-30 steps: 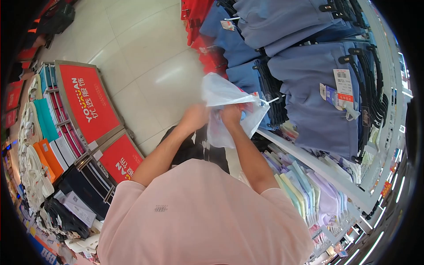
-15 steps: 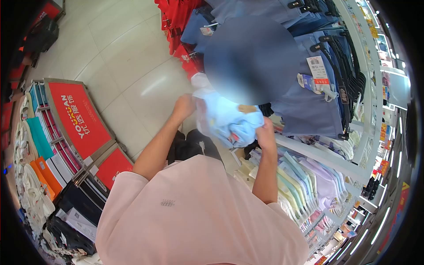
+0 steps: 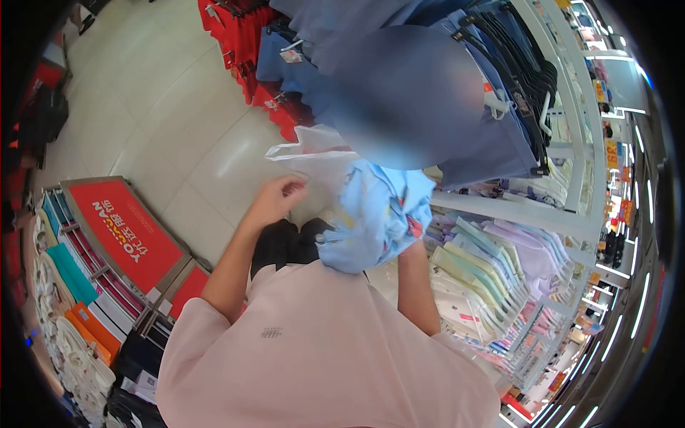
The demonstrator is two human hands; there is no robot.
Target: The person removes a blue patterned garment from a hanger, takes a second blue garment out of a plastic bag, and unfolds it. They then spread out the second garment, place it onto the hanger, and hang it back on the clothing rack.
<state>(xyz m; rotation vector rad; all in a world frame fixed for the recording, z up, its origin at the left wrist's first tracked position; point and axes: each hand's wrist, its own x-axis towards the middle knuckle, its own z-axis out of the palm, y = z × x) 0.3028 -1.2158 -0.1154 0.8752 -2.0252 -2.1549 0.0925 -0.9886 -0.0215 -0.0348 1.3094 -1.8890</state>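
Note:
Bunched light-blue clothing (image 3: 374, 214) with small coloured prints hangs in front of my chest. My right hand (image 3: 412, 248) grips it from below at its right side, the fingers mostly hidden by the folds. Beside it, a thin translucent white plastic bag (image 3: 325, 165) spreads to the left, its handle loops sticking out. Just left of the bag, my left hand (image 3: 278, 198) has its fingers loosely curled with a gap between them and the thumb, and nothing shows in it.
A rack of blue-grey shorts (image 3: 485, 153) on black hangers stands ahead, with red garments (image 3: 246, 60) to its left. Pastel clothes (image 3: 492, 271) hang low on the right. At left is a shelf with red signs (image 3: 125, 232) and slippers (image 3: 78, 349). A round blur covers part of the shorts.
My left hand has come off the bag and moved down and left. The blue clothing has come nearer my chest, and my right hand has gone lower beneath it. The view has shifted.

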